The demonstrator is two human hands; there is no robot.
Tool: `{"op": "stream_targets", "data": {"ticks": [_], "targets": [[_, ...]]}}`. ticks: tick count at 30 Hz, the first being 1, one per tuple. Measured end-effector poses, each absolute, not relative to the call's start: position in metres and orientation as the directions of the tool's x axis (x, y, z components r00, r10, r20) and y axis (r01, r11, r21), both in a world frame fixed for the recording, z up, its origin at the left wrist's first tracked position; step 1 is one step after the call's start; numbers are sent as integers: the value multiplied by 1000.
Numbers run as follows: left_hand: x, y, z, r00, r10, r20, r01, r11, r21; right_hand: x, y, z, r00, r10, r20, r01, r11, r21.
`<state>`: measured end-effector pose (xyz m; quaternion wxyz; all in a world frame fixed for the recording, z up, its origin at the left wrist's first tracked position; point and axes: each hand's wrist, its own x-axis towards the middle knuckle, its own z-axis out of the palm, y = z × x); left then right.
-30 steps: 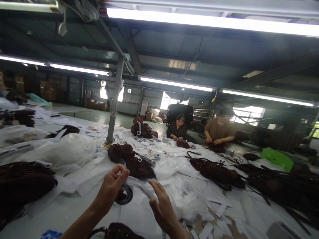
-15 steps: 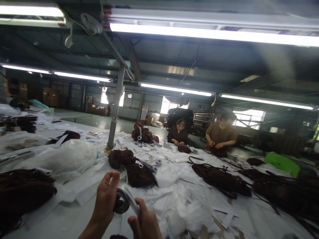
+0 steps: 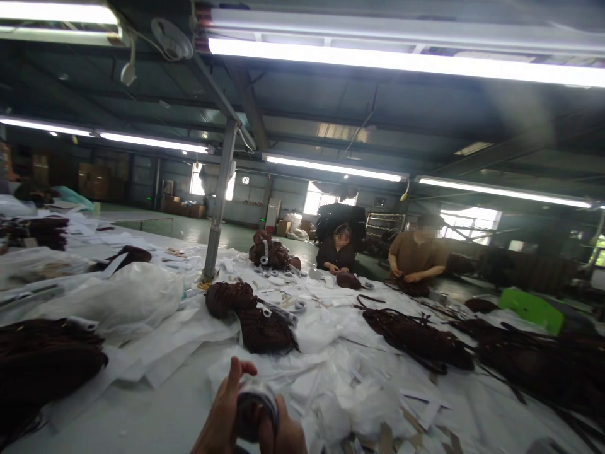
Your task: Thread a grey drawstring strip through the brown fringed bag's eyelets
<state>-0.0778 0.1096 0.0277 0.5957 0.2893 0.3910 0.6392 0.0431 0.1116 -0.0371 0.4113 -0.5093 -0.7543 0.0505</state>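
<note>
Between the fingers of the left hand [image 3: 221,411] and right hand [image 3: 288,430], a grey roll [image 3: 265,396] sits above the tabletop [image 3: 155,413]. The right fingers clasp its rim, seemingly to steady it; the left's topmost stand spread, though whether the others grip, I can't tell.

To the left of the left hand [image 3: 224,407], a bare stretch of the bench [image 3: 151,413] gave low passage towards the dark pile [image 3: 51,369] that blocked the near left. Straight ahead, a brown bundle [image 3: 267,331] stood in the way, with a grey post [image 3: 218,208] rising beyond it. Crumpled plastic [image 3: 352,391] crowded the right, though the air above it was open.
</note>
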Motion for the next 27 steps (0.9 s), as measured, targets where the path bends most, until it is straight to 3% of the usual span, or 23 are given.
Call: {"op": "stream_targets", "data": {"ticks": [3,5,7,11,13,15,18,22,24,27], "targets": [[-95,108,37,152,979,138,-149,-116,982,55,113,-15,-476,720,506,761,625,-174],[-102,104,48,246,942,226,38,-243,969,56,109,2,-591,661,462,701,705,-112],[-102,101,58,251,936,248,42,-266,963,54,104,15,-576,649,496,638,737,-223],[-86,101,62,-33,987,158,-357,-160,920,42,101,18,-338,750,569,503,655,-564],[-75,103,55,-200,979,48,-529,-150,835,37,102,8,-200,802,562,475,581,-661],[-66,103,44,-296,954,-52,-612,-148,777,37,104,-4,-113,829,547,519,519,-679],[-67,104,28,-163,986,-18,-536,-73,841,50,108,-21,-165,829,535,685,487,-542],[-86,103,30,267,955,131,-57,-120,991,63,106,-22,-445,763,468,746,605,-278],[-91,102,39,274,946,173,38,-190,981,64,103,-11,-481,769,422,713,623,-322],[-88,104,48,110,978,178,-178,-157,971,61,100,7,-408,847,341,607,530,-592]]}}
